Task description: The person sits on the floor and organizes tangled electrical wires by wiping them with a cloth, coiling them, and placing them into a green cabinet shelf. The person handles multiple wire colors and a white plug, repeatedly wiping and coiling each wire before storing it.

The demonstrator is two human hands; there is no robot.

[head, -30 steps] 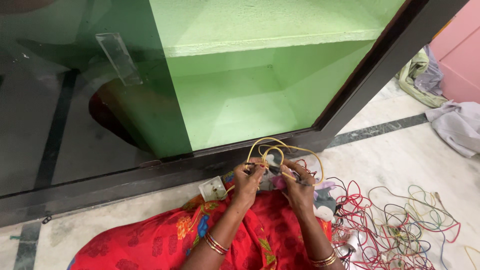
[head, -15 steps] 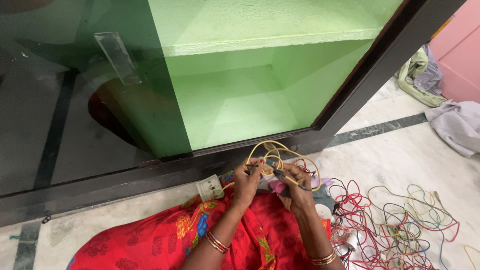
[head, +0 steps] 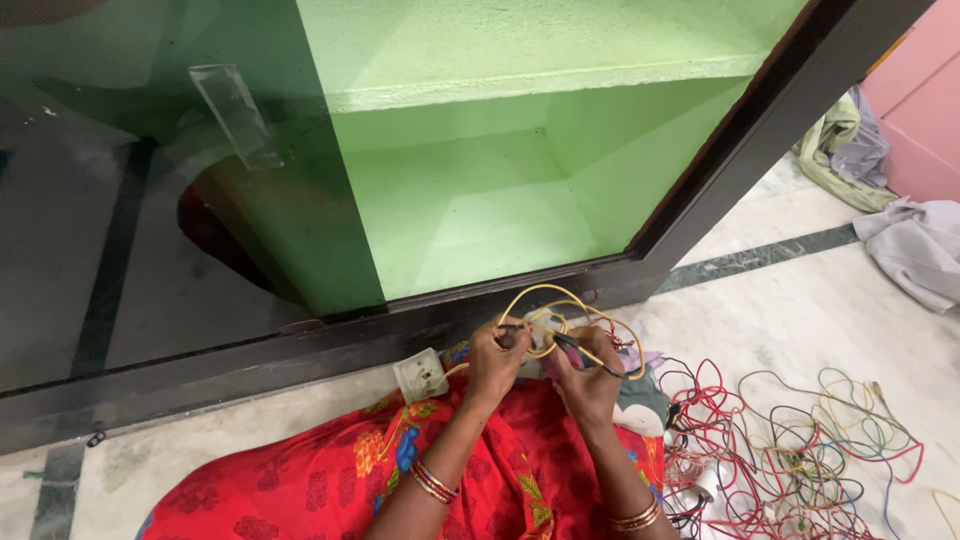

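In front of me stands a big green cabinet (head: 470, 190) with a dark glass sliding door (head: 150, 200) drawn partway across it, its dark frame (head: 300, 345) running along the marble floor (head: 800, 320) where I sit. My red flowered dress (head: 330, 480) covers my lap at the bottom of the view. To my right a heap of tangled wires (head: 800, 440), red, green and black, sprawls over the floor, well apart from some crumpled cloth (head: 915, 245) farther off beside a pink wall.

Just above my lap I hold a yellow wire (head: 575, 300), which loops up and over between both my hands and arcs out past my right one. My left hand (head: 497, 362) is curled shut, the fingertips pinching the wire near where its loops cross. My right hand (head: 587, 380) is closed round a thin dark tool (head: 580, 352) whose tip points in toward the left hand's fingers; the tool lies across the yellow loops, though I cannot tell whether it touches them. The two hands sit just beside each other, nearly meeting.

A small white switch box (head: 420, 376) lies on the floor just left of my left hand, with a yellow strand running from it toward my grip. Bangles ring both my wrists.
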